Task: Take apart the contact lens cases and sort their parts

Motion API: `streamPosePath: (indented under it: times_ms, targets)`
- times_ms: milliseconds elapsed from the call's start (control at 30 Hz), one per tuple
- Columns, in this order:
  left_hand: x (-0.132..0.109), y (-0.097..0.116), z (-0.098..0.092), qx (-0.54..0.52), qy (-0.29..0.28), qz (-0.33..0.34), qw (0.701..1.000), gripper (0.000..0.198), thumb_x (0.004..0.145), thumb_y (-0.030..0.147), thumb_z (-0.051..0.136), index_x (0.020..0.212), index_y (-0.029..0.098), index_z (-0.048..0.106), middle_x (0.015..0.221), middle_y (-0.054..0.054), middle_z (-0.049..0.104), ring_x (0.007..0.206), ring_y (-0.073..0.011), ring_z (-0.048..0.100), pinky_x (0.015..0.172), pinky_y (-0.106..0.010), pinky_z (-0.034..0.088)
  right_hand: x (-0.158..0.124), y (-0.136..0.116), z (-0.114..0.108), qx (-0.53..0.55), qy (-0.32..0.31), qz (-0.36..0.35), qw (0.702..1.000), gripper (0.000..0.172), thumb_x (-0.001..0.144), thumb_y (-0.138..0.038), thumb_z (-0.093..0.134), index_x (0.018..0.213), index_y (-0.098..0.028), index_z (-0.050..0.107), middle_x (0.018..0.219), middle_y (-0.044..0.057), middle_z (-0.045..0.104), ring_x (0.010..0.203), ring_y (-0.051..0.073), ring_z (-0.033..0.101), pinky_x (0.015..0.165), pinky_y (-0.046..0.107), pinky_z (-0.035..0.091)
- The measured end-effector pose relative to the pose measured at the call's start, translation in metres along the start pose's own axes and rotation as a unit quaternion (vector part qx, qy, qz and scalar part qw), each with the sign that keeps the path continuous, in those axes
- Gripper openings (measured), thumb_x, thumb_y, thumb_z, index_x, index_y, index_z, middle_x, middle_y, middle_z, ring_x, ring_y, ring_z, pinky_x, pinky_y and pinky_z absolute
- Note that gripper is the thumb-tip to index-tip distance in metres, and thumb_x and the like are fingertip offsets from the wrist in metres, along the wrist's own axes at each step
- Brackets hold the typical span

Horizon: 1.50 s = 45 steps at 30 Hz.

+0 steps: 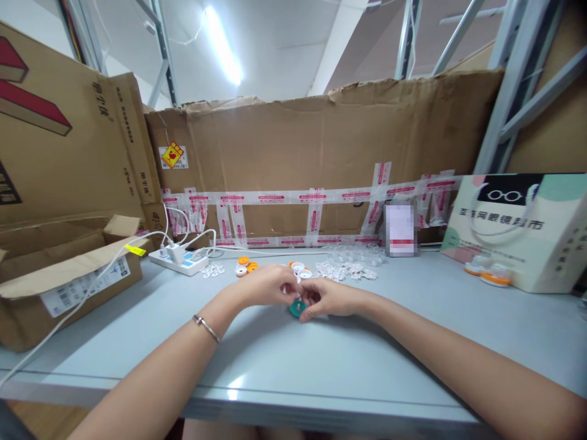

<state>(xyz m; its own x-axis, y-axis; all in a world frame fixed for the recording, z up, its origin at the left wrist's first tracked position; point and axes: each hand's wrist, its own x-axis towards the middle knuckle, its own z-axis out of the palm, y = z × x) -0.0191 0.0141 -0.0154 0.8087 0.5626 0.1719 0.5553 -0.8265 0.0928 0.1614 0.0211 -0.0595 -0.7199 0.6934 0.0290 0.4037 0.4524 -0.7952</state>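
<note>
Near the middle of the grey table (pixel 257 354), my left hand (pixel 274 285) and my right hand (pixel 328 297) meet over a round green piece (pixel 297 308). My right hand's fingers are closed around the green piece's edge, with the thumb at its near right side. The left fingertips are pinched together just above it; what they hold, if anything, is too small to name. Behind the hands lie orange and white round pieces (pixel 247 266), more white rings (pixel 300 270) and a pile of small white parts (pixel 346 271).
A white power strip (pixel 181 260) with cables and small white pieces (pixel 213 271) lie at the back left. An open cardboard box (pixel 68 275) stands left. Clear plastic parts (pixel 358 253), a blurred white card (pixel 402 229), orange-based containers (pixel 495 276) and a paper bag (pixel 518 232) are toward the right.
</note>
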Motion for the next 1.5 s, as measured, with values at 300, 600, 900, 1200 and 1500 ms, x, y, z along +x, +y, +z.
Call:
streamPosePath:
  times_ms: [300, 600, 900, 1200, 1500]
  targets:
    - [-0.026, -0.032, -0.029, 0.159, -0.141, -0.31, 0.927, 0.014, 0.055, 0.018, 0.052, 0.064, 0.016, 0.063, 0.064, -0.006, 0.061, 0.051, -0.0144, 0.05, 0.045, -0.023, 0.032, -0.003, 0.002, -0.001, -0.021, -0.004, 0.017, 1.0, 0.042, 0.058, -0.042, 0.069, 0.087, -0.017, 0.054, 0.071, -0.003, 0.049, 0.063, 0.01, 0.045, 0.055, 0.021, 0.035]
    - [-0.026, -0.032, -0.027, 0.186, -0.149, -0.333, 0.913, 0.018, 0.062, 0.016, 0.048, 0.072, 0.014, 0.063, 0.073, -0.011, 0.063, 0.061, -0.0191, 0.056, 0.051, -0.025, 0.038, -0.002, 0.002, -0.002, -0.024, -0.005, 0.015, 1.0, 0.042, 0.059, -0.041, 0.069, 0.091, -0.018, 0.055, 0.071, -0.003, 0.049, 0.063, 0.009, 0.045, 0.056, 0.021, 0.036]
    - [-0.011, -0.001, -0.017, -0.048, 0.023, -0.056, 0.997, 0.019, 0.08, 0.022, 0.046, 0.087, 0.019, 0.063, 0.086, -0.004, 0.063, 0.077, -0.0125, 0.055, 0.068, -0.021, 0.039, -0.007, -0.007, -0.008, 0.021, 0.02, 0.0, 1.0, 0.035, 0.066, -0.041, 0.063, 0.09, -0.017, 0.057, 0.078, 0.001, 0.053, 0.069, 0.012, 0.047, 0.061, 0.024, 0.037]
    - [-0.007, 0.002, -0.011, -0.077, 0.058, -0.007, 0.995, 0.011, 0.074, 0.021, 0.054, 0.076, 0.016, 0.064, 0.074, -0.002, 0.06, 0.068, -0.0098, 0.053, 0.063, -0.019, 0.039, -0.004, -0.009, -0.009, 0.103, 0.061, -0.013, 0.993, 0.035, 0.068, -0.04, 0.062, 0.091, -0.015, 0.056, 0.075, 0.0, 0.055, 0.067, 0.011, 0.05, 0.062, 0.024, 0.037]
    - [-0.02, -0.072, -0.017, 0.014, 0.118, -0.302, 0.946, 0.011, 0.06, 0.02, 0.06, 0.069, 0.013, 0.062, 0.067, -0.002, 0.062, 0.063, -0.0136, 0.056, 0.054, -0.02, 0.038, -0.002, -0.006, -0.011, 0.097, 0.152, 0.028, 0.983, 0.036, 0.067, -0.045, 0.061, 0.089, -0.016, 0.058, 0.07, 0.0, 0.055, 0.064, 0.01, 0.049, 0.057, 0.023, 0.035]
